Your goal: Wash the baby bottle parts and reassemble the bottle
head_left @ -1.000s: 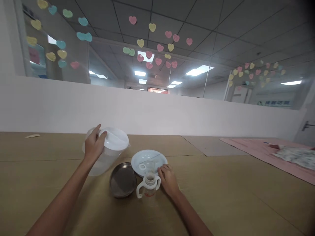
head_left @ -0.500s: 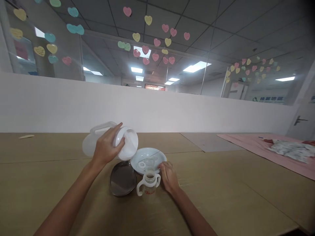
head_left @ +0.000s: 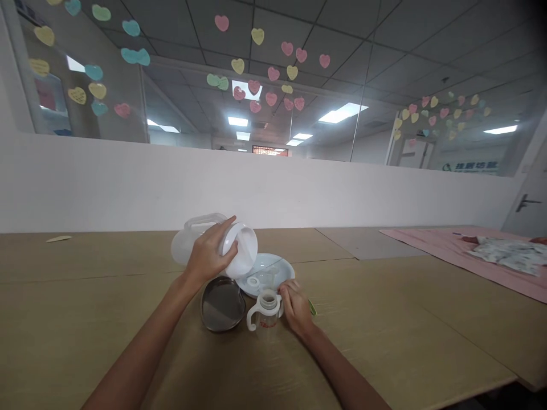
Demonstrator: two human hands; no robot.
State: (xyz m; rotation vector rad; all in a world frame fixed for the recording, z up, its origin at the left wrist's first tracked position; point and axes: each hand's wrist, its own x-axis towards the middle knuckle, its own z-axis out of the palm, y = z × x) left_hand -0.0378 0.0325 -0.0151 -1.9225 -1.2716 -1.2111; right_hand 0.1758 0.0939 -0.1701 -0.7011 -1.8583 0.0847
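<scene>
My left hand is closed around a translucent jug with a white lid. The jug lies tilted on its side in the air, lid end to the right. Below stands an uncapped clear baby bottle with a white two-handled collar. At its right handle, my right hand has its fingers curled; they partly hide that handle. Behind the bottle is a pale blue-white bowl holding a white ring and a clear piece. A dark, shallow dish sits left of the bottle.
A green looped piece shows beside my right hand. Pink cloth with a patterned fabric on it covers the table's right side. A flat pale sliver lies far left. A white wall borders the table's back.
The view has shifted slightly. My left hand and the jug have moved right, nearer the bottle and over the bowl's edge. My right hand has closed in on the bottle's handle.
</scene>
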